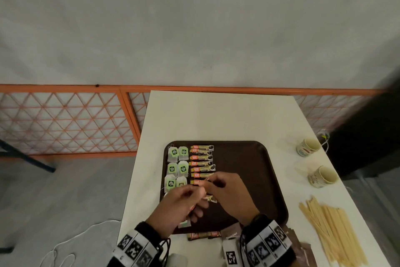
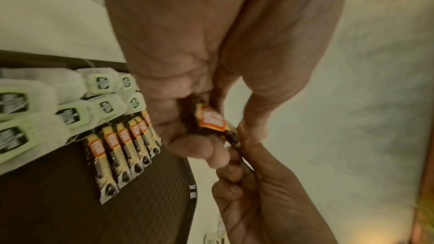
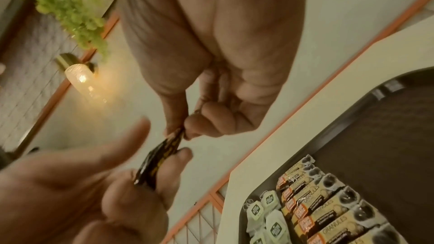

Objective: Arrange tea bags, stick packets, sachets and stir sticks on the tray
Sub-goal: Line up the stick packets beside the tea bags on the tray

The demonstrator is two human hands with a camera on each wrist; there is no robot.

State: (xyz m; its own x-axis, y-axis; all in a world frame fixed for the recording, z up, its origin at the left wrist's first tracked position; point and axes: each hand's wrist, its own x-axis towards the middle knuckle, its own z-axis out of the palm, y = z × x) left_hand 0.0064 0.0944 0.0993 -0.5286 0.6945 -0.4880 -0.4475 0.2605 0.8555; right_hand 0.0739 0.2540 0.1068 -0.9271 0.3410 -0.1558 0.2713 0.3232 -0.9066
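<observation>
Above the tray [image 1: 255,158] | your left hand [image 1: 173,206] and right hand [image 1: 229,193] both pinched one stick packet [image 2: 212,121] | packet row [image 1: 201,162] just beyond that grip.

Glossy foil stick packets [image 1: 201,163], textured plastic tray [image 1: 249,169]

We think this is a café or a small eating place. We see a white table [image 1: 218,115] with a brown serving tray [image 1: 249,158] full of tea bags [image 1: 177,165] and coffee stick packets [image 1: 201,160], two little cups [image 1: 316,162] and a pile of wooden stir sticks [image 1: 331,230] beside it. We also see an orange lattice rail [image 1: 65,121] along the plain wall, a glowing wall lamp [image 3: 79,77] and a leafy green plant [image 3: 63,1].
</observation>
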